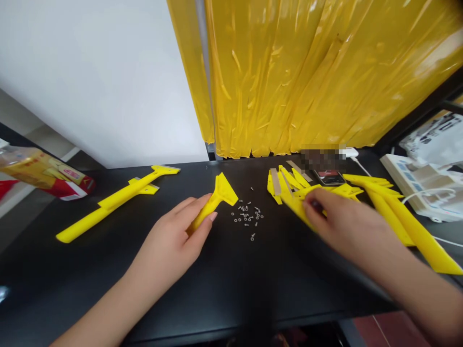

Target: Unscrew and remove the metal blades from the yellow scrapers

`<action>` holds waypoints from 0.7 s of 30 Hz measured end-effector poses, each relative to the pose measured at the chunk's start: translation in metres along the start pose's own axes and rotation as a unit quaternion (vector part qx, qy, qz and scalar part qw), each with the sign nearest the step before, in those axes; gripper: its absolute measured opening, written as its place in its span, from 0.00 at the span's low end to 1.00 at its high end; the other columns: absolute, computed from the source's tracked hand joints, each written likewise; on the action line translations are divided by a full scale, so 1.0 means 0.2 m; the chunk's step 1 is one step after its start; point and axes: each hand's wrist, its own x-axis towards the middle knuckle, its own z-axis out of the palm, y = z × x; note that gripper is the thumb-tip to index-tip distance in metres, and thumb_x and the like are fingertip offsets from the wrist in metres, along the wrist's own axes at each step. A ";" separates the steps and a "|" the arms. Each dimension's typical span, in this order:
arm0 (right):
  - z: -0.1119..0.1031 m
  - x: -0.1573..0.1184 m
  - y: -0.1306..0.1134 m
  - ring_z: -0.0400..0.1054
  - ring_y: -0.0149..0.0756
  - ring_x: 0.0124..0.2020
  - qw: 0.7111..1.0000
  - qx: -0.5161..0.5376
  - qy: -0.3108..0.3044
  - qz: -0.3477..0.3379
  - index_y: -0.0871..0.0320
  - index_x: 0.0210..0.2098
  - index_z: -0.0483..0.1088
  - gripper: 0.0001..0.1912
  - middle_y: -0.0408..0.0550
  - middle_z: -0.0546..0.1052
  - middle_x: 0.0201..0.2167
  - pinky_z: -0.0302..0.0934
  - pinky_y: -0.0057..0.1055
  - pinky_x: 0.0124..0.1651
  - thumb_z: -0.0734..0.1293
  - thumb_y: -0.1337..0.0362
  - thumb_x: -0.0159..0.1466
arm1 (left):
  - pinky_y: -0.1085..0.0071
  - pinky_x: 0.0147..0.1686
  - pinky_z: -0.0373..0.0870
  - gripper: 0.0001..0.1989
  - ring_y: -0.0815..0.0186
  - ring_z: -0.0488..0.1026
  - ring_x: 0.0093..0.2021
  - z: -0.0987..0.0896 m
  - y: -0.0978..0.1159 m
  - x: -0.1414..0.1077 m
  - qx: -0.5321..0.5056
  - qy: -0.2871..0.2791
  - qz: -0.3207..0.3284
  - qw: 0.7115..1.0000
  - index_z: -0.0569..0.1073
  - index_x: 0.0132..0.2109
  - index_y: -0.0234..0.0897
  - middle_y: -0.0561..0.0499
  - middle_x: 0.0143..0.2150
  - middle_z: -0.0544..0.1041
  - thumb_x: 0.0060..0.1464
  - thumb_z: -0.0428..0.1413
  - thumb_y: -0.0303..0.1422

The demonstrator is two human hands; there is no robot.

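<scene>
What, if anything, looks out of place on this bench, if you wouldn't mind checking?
The small screws and washers look odd: they lie scattered loose on the black tabletop, just beside the yellow plastic scraper in the left hand.

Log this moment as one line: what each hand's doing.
left hand: grips yellow plastic scraper | right hand: on yellow scraper pile, blurred | nearby: small screws on black table
</scene>
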 end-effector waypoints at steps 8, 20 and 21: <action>-0.03 0.39 0.08 0.72 0.52 0.41 0.996 0.033 0.016 0.076 0.57 0.37 0.72 0.11 0.57 0.78 0.34 0.56 0.39 0.39 0.63 0.58 0.70 | 0.69 0.42 0.78 0.14 0.64 0.80 0.36 0.04 0.17 -0.05 -0.422 -0.067 -0.182 0.886 0.81 0.47 0.38 0.51 0.37 0.78 0.65 0.63 0.44; -0.17 0.01 0.10 0.47 0.25 0.20 0.702 0.689 -0.136 0.118 0.54 0.32 0.71 0.19 0.35 0.57 0.21 0.45 0.27 0.20 0.77 0.47 0.63 | 0.57 0.63 0.73 0.21 0.55 0.80 0.59 0.32 0.47 0.00 -0.586 -0.263 -0.144 0.752 0.81 0.61 0.37 0.42 0.56 0.84 0.66 0.63 0.41; -0.19 0.02 0.19 0.48 0.25 0.18 0.733 0.661 -0.102 0.126 0.54 0.31 0.73 0.19 0.36 0.57 0.20 0.45 0.28 0.18 0.77 0.46 0.63 | 0.57 0.66 0.71 0.24 0.54 0.78 0.62 0.29 0.45 0.02 -0.537 -0.280 -0.104 0.789 0.78 0.65 0.38 0.42 0.61 0.82 0.65 0.63 0.41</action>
